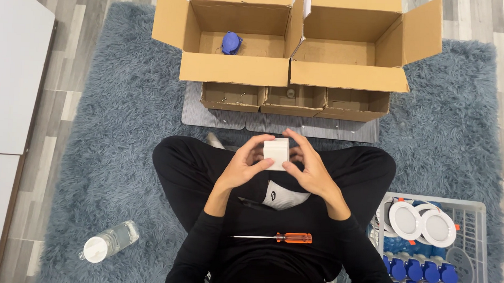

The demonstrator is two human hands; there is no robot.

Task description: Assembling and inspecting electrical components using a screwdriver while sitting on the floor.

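Seated cross-legged on a shaggy grey-blue rug (pixel 115 152), seen from above. Small white box (pixel 276 152) held up over the lap, between both hands. Left hand (pixel 244 165) closed on the box's left side, thumb against its near face, fingers curled behind. Right hand (pixel 310 166) gripping the right side, fingers arched over the top edge. Orange-handled screwdriver (pixel 276 237) lying across the lap, just below the wrists, touched by neither hand. Beyond the box, near the rug's far edge, two open cartons (pixel 292 72) side by side, the left one with a blue part (pixel 231 42) inside. Three small trays (pixel 294 100) in front of them on a grey mat (pixel 275 124). Near the rug's right edge, a white crate (pixel 475 209) with round white lamps (pixel 421 222) and blue parts (pixel 416 272). Water bottle (pixel 109 241) lying by the near-left corner.
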